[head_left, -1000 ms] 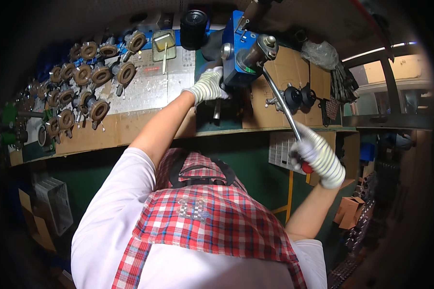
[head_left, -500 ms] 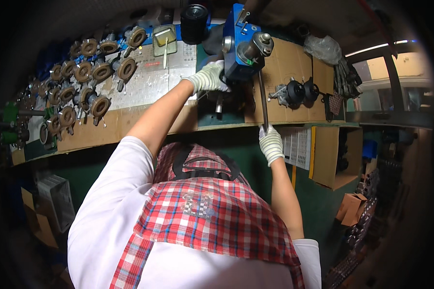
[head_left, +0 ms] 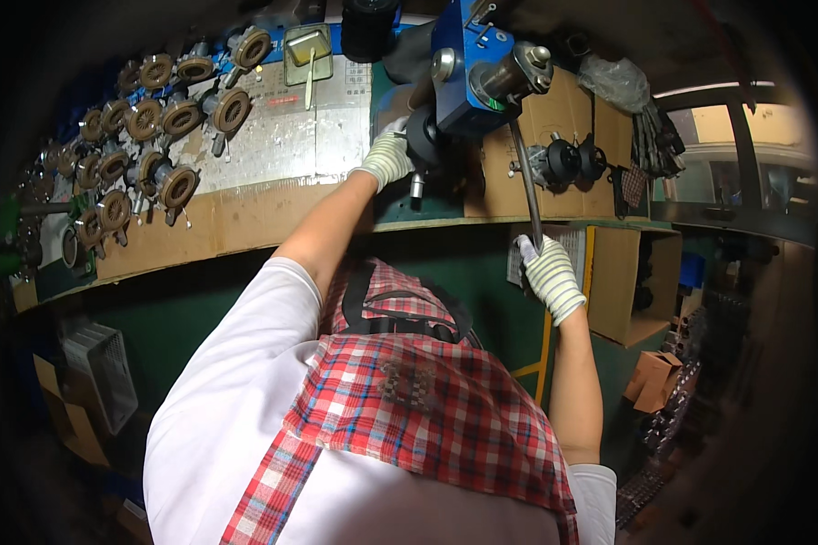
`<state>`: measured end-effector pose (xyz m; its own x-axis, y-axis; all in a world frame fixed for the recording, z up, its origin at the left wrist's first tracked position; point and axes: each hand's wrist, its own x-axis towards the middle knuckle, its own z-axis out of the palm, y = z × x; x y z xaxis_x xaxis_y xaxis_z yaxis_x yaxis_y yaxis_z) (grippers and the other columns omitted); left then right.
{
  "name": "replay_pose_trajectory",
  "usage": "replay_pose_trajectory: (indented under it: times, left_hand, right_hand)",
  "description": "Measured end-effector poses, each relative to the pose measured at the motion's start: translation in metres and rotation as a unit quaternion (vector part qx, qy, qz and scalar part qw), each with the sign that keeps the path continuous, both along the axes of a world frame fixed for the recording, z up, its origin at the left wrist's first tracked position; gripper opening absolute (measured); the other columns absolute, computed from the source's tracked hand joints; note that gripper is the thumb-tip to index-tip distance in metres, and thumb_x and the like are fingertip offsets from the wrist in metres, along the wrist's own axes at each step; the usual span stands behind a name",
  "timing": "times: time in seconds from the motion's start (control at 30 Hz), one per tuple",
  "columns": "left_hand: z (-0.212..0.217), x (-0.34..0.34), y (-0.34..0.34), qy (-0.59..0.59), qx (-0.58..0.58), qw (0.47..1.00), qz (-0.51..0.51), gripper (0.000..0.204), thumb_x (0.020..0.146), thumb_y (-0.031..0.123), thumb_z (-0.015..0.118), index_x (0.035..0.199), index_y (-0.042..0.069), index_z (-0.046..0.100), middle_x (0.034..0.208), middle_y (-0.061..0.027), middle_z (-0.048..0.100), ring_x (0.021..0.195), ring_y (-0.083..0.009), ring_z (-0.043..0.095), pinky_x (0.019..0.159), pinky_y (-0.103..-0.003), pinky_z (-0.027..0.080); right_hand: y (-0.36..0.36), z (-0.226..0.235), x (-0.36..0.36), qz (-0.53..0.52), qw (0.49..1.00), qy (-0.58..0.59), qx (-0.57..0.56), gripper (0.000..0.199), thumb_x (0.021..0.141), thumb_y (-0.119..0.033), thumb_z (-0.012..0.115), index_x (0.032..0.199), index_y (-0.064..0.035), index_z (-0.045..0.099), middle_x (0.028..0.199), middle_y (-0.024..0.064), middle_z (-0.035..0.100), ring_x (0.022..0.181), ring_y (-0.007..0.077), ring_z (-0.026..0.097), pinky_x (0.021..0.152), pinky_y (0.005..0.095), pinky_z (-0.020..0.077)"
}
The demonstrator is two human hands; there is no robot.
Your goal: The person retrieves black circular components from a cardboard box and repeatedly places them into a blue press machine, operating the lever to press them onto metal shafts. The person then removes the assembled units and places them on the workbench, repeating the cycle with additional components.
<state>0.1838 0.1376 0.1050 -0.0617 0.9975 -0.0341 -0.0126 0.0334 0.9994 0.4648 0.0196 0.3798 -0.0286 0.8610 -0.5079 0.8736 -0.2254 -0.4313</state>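
Observation:
A blue arbor press (head_left: 473,77) stands at the bench's edge, its long steel lever (head_left: 529,186) slanting down toward me. My right hand (head_left: 554,280), in a striped glove, is closed around the lever's lower end. Under the press sits a black round part (head_left: 424,136) with a shiny metal stub (head_left: 416,185) pointing toward me. My left hand (head_left: 389,159), also gloved, grips this part from its left side; the fingertips are partly hidden behind it.
Several metal parts with brown ribbed discs (head_left: 144,120) crowd the bench's left. A tray with a brush (head_left: 308,68) lies behind. To the right are a part with black discs (head_left: 563,159), a plastic bag (head_left: 614,86) and, below bench level, a cardboard box (head_left: 620,286).
My right hand has moved right and slightly down with the lever. My left hand has shifted slightly, and the black round part now shows more plainly. The view has shifted a little.

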Motion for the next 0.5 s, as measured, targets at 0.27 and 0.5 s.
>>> replay_pose_trajectory:
  times: [0.27,0.5]
  left_hand:
    - [-0.054,-0.003,0.037,-0.101,0.044,0.993,-0.029,0.063,0.069,0.017,0.090,0.123,0.005,0.062,0.113,-0.0101,0.071,0.100,-0.0185,0.065,0.090,-0.034,0.054]
    - [-0.026,-0.001,0.020,-0.333,-0.072,0.938,-0.064,0.065,0.074,0.012,0.087,0.130,0.007,0.054,0.118,-0.0076,0.067,0.103,-0.0194,0.065,0.092,-0.037,0.056]
  right_hand:
    - [0.008,-0.052,0.011,0.058,0.993,-0.042,0.093,0.035,0.101,-0.035,0.055,0.109,-0.0053,0.072,0.092,0.0229,0.072,0.090,0.0427,0.068,0.080,0.0480,0.0538]
    - [0.009,-0.073,0.009,0.020,0.996,-0.055,0.074,0.037,0.102,-0.037,0.054,0.112,-0.0068,0.072,0.100,0.0239,0.072,0.096,0.0451,0.067,0.084,0.0493,0.0547]
